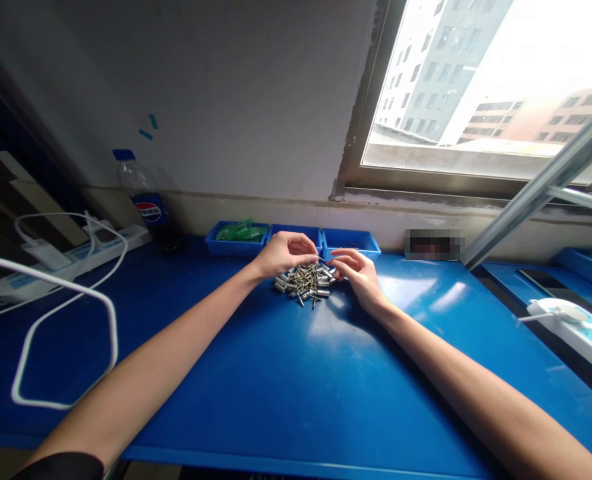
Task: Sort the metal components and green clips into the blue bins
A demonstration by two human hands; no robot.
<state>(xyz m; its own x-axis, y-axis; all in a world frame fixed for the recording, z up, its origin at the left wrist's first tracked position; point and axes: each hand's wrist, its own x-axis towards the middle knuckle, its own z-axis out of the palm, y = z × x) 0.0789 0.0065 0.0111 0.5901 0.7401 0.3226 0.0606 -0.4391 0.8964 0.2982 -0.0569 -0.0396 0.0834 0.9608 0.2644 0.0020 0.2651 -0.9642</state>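
A pile of small metal pins and sleeves (pixel 303 283), silver and brass-coloured, lies on the blue table (pixel 276 380). Just above its far side, my left hand (pixel 285 255) is closed in a pinch on a small thin metal pin (pixel 323 259). Facing it, my right hand (pixel 357 272) has its fingers bent and its fingertips close together at the pin's other end. Whatever those fingertips grip is too small to make out. Both hands partly cover the pile and the bins behind.
Behind the hands stand a blue bin with green pieces (pixel 239 232), a middle bin (pixel 316 235) and a right bin (pixel 353 241). A cola bottle (pixel 149 203), a power strip (pixel 71 260) and a white cable (pixel 111 320) are left. A metal strut (pixel 531 193) slants at right.
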